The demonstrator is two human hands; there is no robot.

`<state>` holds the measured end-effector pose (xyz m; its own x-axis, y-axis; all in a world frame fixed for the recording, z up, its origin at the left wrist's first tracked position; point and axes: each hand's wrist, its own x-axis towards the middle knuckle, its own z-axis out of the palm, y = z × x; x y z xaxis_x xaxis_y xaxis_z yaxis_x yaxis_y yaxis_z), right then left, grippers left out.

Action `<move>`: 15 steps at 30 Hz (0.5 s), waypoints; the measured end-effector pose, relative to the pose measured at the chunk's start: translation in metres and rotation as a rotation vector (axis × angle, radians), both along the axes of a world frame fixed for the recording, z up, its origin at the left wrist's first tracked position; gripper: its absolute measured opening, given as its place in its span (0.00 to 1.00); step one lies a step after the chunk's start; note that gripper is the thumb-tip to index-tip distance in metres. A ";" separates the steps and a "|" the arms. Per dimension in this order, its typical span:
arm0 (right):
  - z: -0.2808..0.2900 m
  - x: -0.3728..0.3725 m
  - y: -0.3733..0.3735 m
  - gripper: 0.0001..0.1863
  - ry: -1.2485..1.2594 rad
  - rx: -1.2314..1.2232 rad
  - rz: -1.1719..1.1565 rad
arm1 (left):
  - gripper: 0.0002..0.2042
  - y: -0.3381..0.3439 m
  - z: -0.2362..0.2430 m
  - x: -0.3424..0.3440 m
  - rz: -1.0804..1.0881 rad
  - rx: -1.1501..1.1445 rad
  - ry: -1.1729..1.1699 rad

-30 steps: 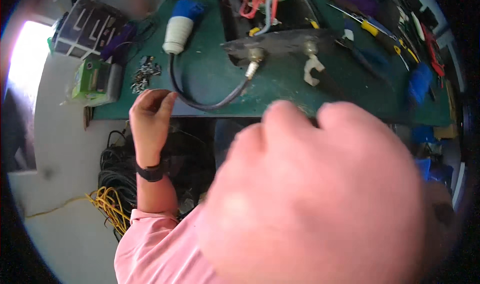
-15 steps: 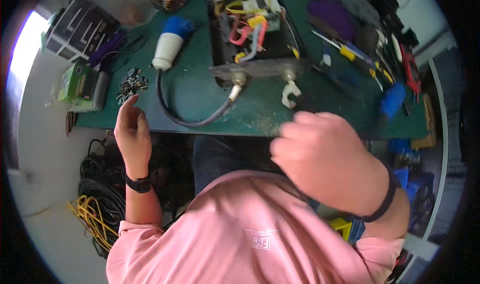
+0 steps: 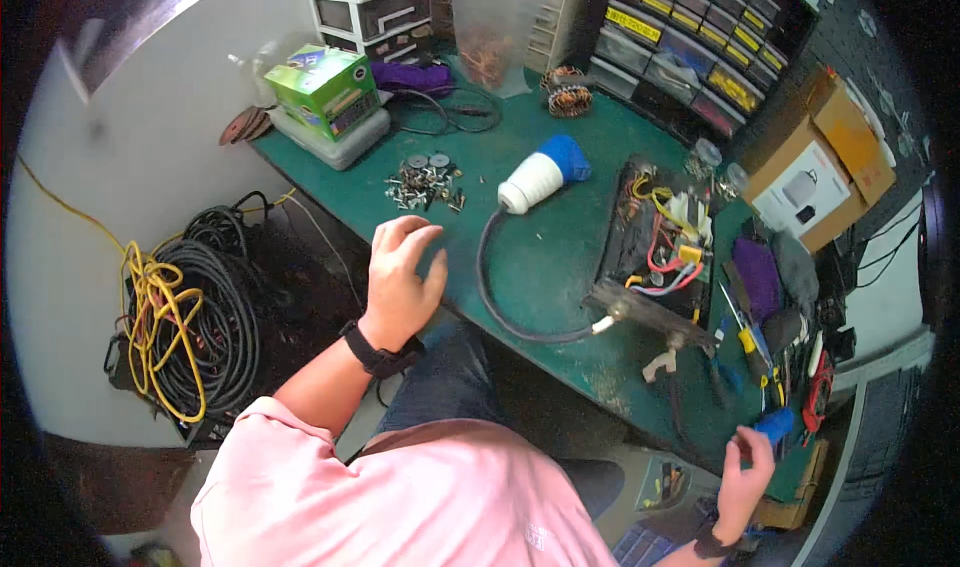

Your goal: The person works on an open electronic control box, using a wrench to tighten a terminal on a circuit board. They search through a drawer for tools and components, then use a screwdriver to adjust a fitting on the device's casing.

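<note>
My left hand (image 3: 402, 277) hovers over the table's near edge, thumb and fingers apart, with nothing in it. Just beyond it is a pile of screws and small metal parts (image 3: 425, 182). My right hand (image 3: 748, 472) is at the front right edge, fingers loosely bent and apart, close beside a blue object (image 3: 775, 425); whether they touch I cannot tell. Between the hands lies an open black housing (image 3: 622, 237) full of coloured wires. A dark cable (image 3: 487, 287) runs from its end plate to a blue and white industrial plug (image 3: 535, 177). A white clip-like piece (image 3: 660, 367) hangs at the same plate.
Screwdrivers and pliers lie at the right around a yellow-handled screwdriver (image 3: 746, 339), near red-handled pliers (image 3: 818, 397). A cardboard box (image 3: 820, 167), parts drawers (image 3: 680, 57) and a green box (image 3: 322, 92) line the back. Coiled black cable (image 3: 215, 307) and yellow cord (image 3: 150, 317) lie at the left.
The view has turned left, so the table's things appear further right. My right hand has moved from in front of the housing to the right edge. My left hand stays near the screws, empty.
</note>
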<state>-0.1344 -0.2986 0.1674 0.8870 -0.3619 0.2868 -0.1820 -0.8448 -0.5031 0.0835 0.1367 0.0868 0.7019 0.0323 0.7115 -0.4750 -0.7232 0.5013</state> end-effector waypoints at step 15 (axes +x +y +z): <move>-0.007 0.017 0.012 0.09 -0.149 -0.084 -0.056 | 0.09 0.011 -0.036 0.032 0.122 0.100 -0.109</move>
<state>-0.1171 -0.2867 0.1608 0.8118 -0.3787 0.4444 -0.1586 -0.8755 -0.4565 0.1158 0.1477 0.0504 0.6159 0.0375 0.7869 -0.4281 -0.8226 0.3742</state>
